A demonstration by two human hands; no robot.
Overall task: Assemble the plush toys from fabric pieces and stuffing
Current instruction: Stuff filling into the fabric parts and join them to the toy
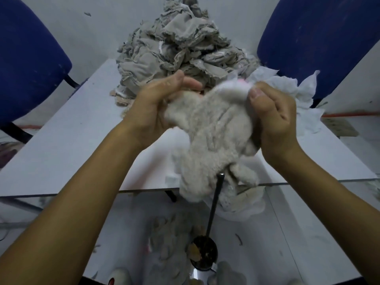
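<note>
- A grey plush toy [213,130] hangs at frame centre, held up above the white table [72,145].
- The left hand [156,108] curls round its upper left end.
- The right hand [273,118] pinches its upper right end, thumb on top.
- A black rod [214,204] stands below it.
- Behind, at top centre, lies a heap of fabric pieces [174,48]; blue chairs [26,58] flank it.

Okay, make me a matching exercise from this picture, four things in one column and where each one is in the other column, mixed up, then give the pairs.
Things:
1. fuzzy beige plush toy skin
2. heap of grey-beige fabric pieces
3. thin black metal rod
4. white fluffy stuffing

Places:
A. far end of the table
B. behind the right hand
C. held in both hands
D. standing up below the table edge

Pairs: 1-C, 2-A, 3-D, 4-B
</note>
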